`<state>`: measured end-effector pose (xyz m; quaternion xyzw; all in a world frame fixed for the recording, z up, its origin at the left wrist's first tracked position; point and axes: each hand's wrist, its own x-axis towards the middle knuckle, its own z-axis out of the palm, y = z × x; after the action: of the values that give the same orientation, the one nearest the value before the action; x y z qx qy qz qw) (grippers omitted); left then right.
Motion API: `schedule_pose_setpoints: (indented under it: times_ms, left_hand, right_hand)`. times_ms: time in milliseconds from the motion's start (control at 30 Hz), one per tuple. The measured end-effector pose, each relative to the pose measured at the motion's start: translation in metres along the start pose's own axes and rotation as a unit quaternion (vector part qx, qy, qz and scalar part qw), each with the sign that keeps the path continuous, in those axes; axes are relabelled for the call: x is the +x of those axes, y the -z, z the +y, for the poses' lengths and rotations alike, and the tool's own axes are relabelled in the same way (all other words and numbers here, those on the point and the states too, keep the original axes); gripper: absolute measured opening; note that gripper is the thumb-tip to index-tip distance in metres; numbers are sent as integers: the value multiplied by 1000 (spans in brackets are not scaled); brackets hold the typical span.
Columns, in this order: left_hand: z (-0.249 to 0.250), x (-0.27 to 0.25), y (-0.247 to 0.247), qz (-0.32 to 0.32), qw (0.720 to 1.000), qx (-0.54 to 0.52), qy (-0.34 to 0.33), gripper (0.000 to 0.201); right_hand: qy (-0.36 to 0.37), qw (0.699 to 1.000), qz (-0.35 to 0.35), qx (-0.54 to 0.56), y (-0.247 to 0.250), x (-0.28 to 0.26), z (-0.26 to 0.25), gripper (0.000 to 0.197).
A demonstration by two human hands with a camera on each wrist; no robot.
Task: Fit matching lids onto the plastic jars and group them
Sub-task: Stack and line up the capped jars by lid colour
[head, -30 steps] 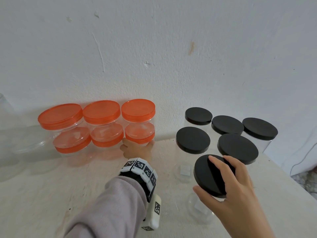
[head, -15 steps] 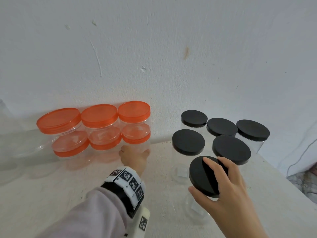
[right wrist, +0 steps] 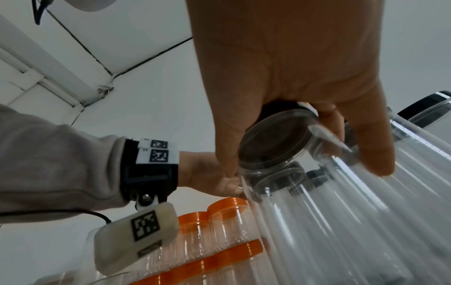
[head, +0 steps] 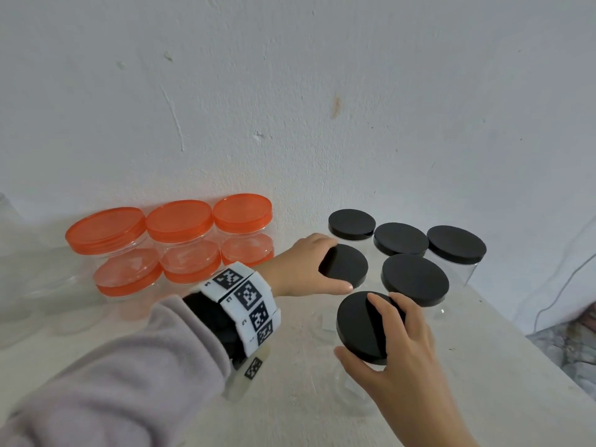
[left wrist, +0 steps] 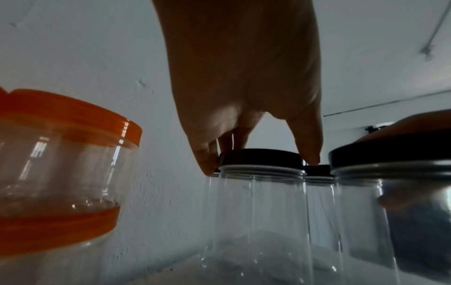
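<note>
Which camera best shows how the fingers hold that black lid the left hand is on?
The left wrist view: left hand fingers pinch the black lid rim side-on. The head view shows it from above; the right wrist view hides it.

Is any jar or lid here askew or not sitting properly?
Yes. The front black round lid, gripped by the right hand, sits tilted on its clear plastic jar, unlike the level black lids behind. The left hand grips a neighbouring level black lid.
</note>
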<state>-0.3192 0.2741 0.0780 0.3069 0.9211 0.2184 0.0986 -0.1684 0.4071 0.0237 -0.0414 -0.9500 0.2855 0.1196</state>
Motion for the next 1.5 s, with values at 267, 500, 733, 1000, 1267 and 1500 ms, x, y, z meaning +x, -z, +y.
schedule_pose_setpoints:
  times_ms: [267,500,733,1000,1267,1500]
  left_hand:
    - [1,20,12,-7,996,72,50,86]
    - [-7,48,38,10,980,173,99,64]
    - [-20,71,49,26,957,250,146,65]
    - [-27,88,53,15,959,224,174,65]
    - [-32,92,54,3,964,216,158,49]
    - [-35,93,59,7,957,247,153,40]
  right_hand:
    - [10,999,-7,-39,0,3,1,79]
    - [20,998,-10,-59,-1,4,3,83]
    - [10,1000,-11,-9,-4,8,4,83]
    - [25,998,48,-44,-5,11,0,90]
    - [38,998,44,-29,-4,9,-1,89]
    - [25,998,57,-26,-4,10,-3,89]
